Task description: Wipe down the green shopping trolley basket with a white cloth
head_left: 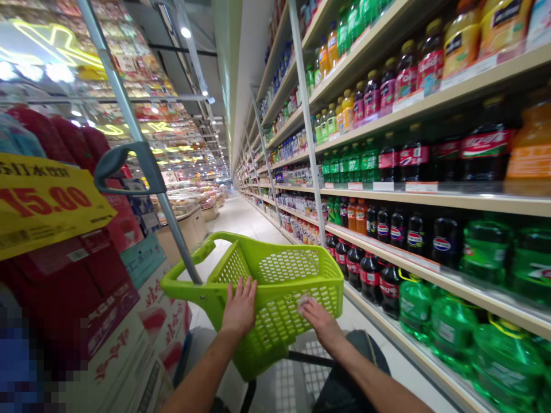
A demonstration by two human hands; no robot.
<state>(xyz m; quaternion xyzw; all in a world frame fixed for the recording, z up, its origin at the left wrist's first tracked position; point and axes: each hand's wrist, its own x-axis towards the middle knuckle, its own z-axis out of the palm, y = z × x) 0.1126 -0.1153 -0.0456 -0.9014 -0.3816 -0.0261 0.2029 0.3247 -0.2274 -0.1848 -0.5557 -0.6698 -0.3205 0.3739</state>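
While the left hand [239, 310] curls its fingers over the near rim of the green basket [301, 269] at lower centre, the right hand [319, 322] presses a pale, half-hidden wad [303, 300] against its wall with bunched fingers.

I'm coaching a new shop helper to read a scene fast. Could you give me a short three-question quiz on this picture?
1. True or false: the left hand grasps the rim of the green basket.
2. Where does the right hand rest? A) on a bottle on the shelf; B) on the basket's mesh wall, with a small whitish thing under its fingers; C) on the floor.
3. Fill in: the yellow sign shows the price ____.

Key: 1 true; 2 B; 3 15.00.
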